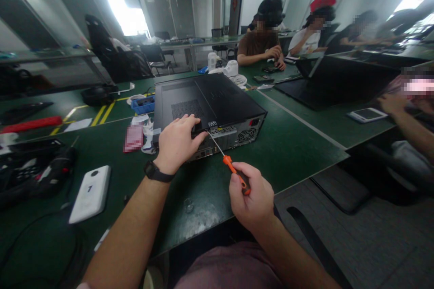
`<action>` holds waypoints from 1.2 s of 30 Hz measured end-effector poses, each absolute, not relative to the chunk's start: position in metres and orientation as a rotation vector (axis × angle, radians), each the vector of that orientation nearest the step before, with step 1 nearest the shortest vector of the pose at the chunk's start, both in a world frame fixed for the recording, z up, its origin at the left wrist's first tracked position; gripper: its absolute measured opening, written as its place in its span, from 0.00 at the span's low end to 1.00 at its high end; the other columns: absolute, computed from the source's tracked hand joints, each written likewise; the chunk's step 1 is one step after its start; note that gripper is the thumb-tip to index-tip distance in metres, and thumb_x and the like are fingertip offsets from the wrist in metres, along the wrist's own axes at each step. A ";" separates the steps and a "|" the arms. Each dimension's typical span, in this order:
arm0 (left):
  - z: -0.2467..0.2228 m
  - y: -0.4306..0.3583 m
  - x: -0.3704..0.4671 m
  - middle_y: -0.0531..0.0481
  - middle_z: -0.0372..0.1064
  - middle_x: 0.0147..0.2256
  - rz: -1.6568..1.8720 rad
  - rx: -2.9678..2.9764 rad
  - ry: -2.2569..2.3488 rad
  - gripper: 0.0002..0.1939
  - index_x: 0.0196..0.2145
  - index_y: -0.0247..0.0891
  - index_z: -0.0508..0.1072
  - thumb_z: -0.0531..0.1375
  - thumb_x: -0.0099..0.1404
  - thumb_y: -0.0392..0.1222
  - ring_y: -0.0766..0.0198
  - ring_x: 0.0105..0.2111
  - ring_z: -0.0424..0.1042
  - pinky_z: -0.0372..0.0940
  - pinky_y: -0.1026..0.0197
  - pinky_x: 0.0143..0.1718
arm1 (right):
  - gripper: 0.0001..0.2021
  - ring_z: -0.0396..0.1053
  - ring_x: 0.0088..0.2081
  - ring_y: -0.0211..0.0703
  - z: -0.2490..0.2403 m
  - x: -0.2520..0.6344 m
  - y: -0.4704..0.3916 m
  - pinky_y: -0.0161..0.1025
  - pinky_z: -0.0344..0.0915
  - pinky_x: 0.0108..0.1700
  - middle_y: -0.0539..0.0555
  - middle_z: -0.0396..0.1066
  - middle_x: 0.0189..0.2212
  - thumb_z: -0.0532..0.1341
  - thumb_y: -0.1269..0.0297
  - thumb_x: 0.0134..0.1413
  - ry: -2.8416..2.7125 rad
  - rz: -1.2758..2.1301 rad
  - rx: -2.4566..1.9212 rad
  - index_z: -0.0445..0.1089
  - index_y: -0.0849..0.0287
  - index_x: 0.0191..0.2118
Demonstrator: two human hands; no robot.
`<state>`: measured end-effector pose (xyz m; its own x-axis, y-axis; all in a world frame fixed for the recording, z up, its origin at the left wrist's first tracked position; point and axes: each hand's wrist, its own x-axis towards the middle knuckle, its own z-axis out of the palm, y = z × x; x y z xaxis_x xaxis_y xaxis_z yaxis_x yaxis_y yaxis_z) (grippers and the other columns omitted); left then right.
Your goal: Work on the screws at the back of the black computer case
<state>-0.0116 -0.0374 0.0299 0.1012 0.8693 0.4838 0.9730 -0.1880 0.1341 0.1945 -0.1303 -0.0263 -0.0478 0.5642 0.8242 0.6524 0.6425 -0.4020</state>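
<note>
we grip the screwdriver [228, 163] in our right hand [253, 194], its tip at the rear edge of the case [233, 95], which lies on the bench [294, 162]; our left hand [179, 137], fingers spread, rests on top.

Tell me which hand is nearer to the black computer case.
Left. The left hand rests on the case, at its near edge; the right hand is off it, on the near side, gripping the screwdriver whose shaft reaches that edge.
</note>
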 end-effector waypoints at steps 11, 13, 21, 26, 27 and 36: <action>0.030 -0.037 -0.012 0.42 0.77 0.56 -0.688 -2.155 -1.845 0.19 0.53 0.42 0.78 0.63 0.70 0.54 0.46 0.57 0.75 0.70 0.48 0.57 | 0.12 0.79 0.32 0.44 -0.025 0.194 -0.134 0.41 0.78 0.36 0.55 0.79 0.39 0.59 0.66 0.66 -1.669 -0.061 -1.075 0.67 0.55 0.53; 0.030 -0.037 -0.012 0.42 0.77 0.56 -0.686 -2.154 -1.850 0.20 0.53 0.42 0.78 0.63 0.70 0.54 0.47 0.57 0.76 0.70 0.49 0.57 | 0.13 0.78 0.31 0.43 -0.025 0.194 -0.134 0.40 0.77 0.35 0.55 0.79 0.40 0.59 0.66 0.66 -1.672 -0.030 -1.084 0.66 0.55 0.54; 0.031 -0.039 -0.011 0.42 0.76 0.59 -0.673 -2.153 -1.860 0.20 0.54 0.42 0.78 0.63 0.70 0.53 0.46 0.57 0.76 0.70 0.48 0.58 | 0.12 0.79 0.36 0.45 -0.023 0.196 -0.131 0.41 0.77 0.37 0.55 0.78 0.39 0.58 0.68 0.65 -1.714 -0.022 -0.946 0.66 0.56 0.53; 0.030 -0.038 -0.012 0.42 0.76 0.59 -0.674 -2.152 -1.853 0.20 0.54 0.42 0.78 0.63 0.70 0.54 0.46 0.57 0.76 0.70 0.47 0.57 | 0.11 0.78 0.29 0.41 -0.027 0.198 -0.132 0.39 0.76 0.34 0.53 0.80 0.36 0.56 0.67 0.69 -1.701 -0.041 -1.037 0.68 0.55 0.53; 0.030 -0.038 -0.012 0.42 0.76 0.59 -0.674 -2.155 -1.852 0.20 0.54 0.42 0.78 0.63 0.70 0.54 0.46 0.57 0.76 0.70 0.47 0.57 | 0.11 0.78 0.29 0.42 -0.027 0.198 -0.133 0.39 0.76 0.34 0.53 0.80 0.36 0.57 0.66 0.68 -1.695 -0.028 -1.046 0.67 0.55 0.54; 0.032 -0.039 -0.011 0.43 0.74 0.61 -0.672 -2.168 -1.879 0.20 0.55 0.42 0.78 0.63 0.70 0.53 0.46 0.61 0.73 0.68 0.47 0.62 | 0.10 0.79 0.32 0.44 -0.022 0.195 -0.131 0.39 0.78 0.35 0.53 0.79 0.36 0.58 0.67 0.65 -1.681 -0.068 -1.028 0.67 0.54 0.51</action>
